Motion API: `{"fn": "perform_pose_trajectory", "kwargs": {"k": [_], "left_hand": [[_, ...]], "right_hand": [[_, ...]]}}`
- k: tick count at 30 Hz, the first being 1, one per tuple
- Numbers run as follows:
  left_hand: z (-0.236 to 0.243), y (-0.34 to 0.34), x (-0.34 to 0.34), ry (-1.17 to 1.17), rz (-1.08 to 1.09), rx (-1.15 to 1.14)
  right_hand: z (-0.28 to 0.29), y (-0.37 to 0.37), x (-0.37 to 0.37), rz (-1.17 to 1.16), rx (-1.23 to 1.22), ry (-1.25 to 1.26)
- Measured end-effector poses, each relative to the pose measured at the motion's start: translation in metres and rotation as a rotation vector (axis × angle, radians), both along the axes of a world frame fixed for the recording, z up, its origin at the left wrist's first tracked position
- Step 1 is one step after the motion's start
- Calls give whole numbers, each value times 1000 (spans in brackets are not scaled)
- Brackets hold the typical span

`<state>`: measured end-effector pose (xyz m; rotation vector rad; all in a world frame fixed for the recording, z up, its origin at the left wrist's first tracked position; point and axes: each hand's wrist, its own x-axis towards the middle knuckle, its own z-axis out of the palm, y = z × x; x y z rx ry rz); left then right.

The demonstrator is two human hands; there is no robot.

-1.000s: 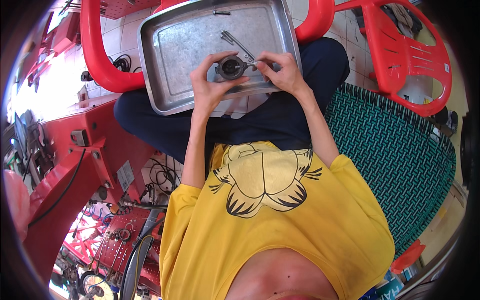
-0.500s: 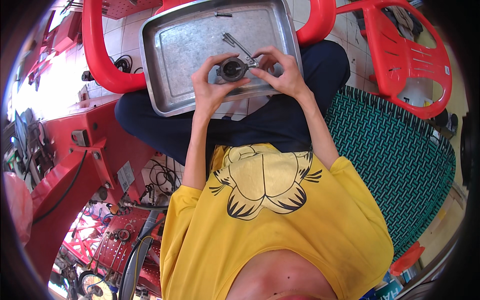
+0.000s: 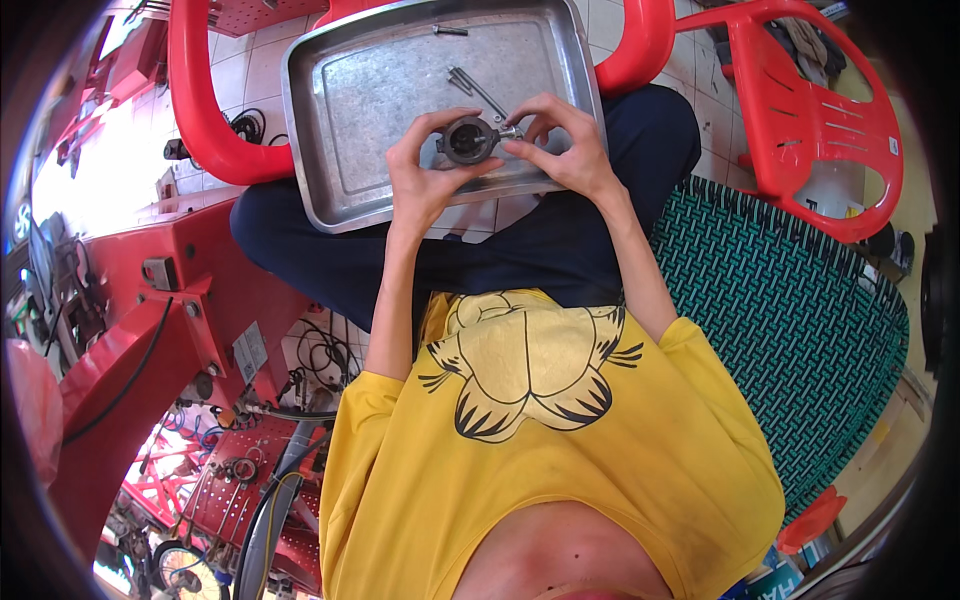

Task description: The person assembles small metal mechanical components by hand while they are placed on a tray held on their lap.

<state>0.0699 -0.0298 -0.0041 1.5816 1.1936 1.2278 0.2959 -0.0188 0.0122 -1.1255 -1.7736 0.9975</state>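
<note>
Over the near part of a metal tray (image 3: pixel 345 120), my left hand (image 3: pixel 420 175) grips a dark round metal part (image 3: pixel 467 141) with a hollow middle between thumb and fingers. My right hand (image 3: pixel 565 150) pinches a small silvery fitting (image 3: pixel 510 132) at the right side of that part; its exact kind is too small to tell. The two pieces meet or nearly meet. Several long bolts (image 3: pixel 478 90) lie in the tray just beyond my hands, and one more bolt (image 3: pixel 450 31) rests near the far edge.
The tray sits across my lap, between the arms of a red plastic chair (image 3: pixel 220 140). A second red chair (image 3: pixel 830 120) stands at right, beside a green woven seat (image 3: pixel 780 320). Red metal machinery (image 3: pixel 170 270) is close on my left, with cables (image 3: pixel 330 350) near the floor.
My right hand and the silvery fitting have shifted very slightly right, so more of the fitting shows beside the round part. My left hand keeps its grip.
</note>
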Motion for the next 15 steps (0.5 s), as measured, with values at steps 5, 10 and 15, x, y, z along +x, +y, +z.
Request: {"fn": "perform_pose_trajectory", "kwargs": {"k": [5,10,15], "left_hand": [[2,-1,-1,29,-25,-44],[-1,0,0,12,3,-8],[-1,1,0,2,-1,-1]], "right_hand": [[-14,3,7,17,54,-64],[-8,0,3,-6,-22,-52],[-8,-1,4,-16,9,-27]]}}
